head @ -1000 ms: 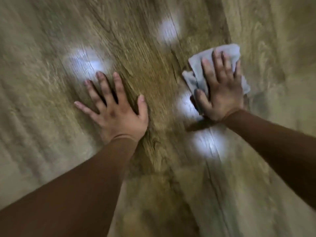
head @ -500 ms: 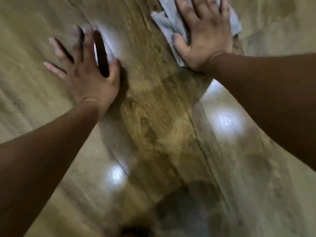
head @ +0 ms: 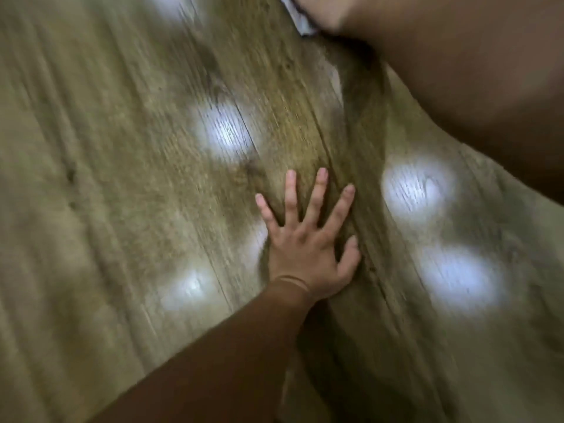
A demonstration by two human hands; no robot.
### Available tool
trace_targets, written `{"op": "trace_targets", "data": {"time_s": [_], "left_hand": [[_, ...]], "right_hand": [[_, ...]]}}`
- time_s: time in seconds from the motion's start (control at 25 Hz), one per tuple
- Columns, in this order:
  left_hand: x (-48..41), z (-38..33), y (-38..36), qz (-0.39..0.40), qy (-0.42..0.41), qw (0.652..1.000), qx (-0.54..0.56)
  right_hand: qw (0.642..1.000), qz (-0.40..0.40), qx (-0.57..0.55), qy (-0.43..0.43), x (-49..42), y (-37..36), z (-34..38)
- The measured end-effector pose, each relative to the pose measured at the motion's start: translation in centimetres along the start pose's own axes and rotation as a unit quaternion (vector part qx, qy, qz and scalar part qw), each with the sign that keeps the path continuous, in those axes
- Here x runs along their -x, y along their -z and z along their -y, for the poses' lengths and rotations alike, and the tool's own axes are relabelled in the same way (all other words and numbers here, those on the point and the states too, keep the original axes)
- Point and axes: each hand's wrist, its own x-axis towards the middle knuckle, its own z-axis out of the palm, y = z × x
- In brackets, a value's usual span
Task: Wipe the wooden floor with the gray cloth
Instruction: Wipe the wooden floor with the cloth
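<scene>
The wooden floor (head: pixel 122 184) fills the view, blurred by motion. My left hand (head: pixel 308 239) lies flat on it near the middle, fingers straight and spread, holding nothing. Only the heel of my right hand (head: pixel 319 10) shows at the top edge, with its forearm crossing the upper right corner; the fingers are out of frame. A small pale sliver of the gray cloth (head: pixel 300 22) sticks out from under that heel, and the rest of the cloth is hidden or out of view.
Several bright round light reflections (head: pixel 224 132) dot the floor planks. Dark plank seams run diagonally from the top centre towards the lower right. No other objects are in view.
The view has swung down and left. My right hand and the cloth slid up to the frame's top edge. My left hand now sits near the centre, still flat on the floor.
</scene>
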Motion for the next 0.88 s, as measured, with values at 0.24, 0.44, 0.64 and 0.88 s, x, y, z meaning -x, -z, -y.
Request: {"op": "trace_targets", "data": {"time_s": [0.24,0.44,0.64,0.88], "left_hand": [[-0.4,-0.2,0.6,0.017,0.053,0.998,-0.012],[-0.8,0.3,-0.4,-0.021,0.049,0.999,-0.005],[-0.5,0.4,-0.8,-0.002,0.024,0.998,-0.051],[-0.3,-3.4,2.2,0.141,0.1,0.985,-0.005]], "right_hand": [[0.934,-0.145,0.28,0.168,25.2,-4.5,-14.5],[0.917,-0.066,0.394,0.01,57.4,-12.3,-29.7],[0.941,-0.03,0.336,0.0,64.8,-11.9,-31.8],[0.956,-0.073,0.281,0.045,36.8,-5.3,-20.7]]}}
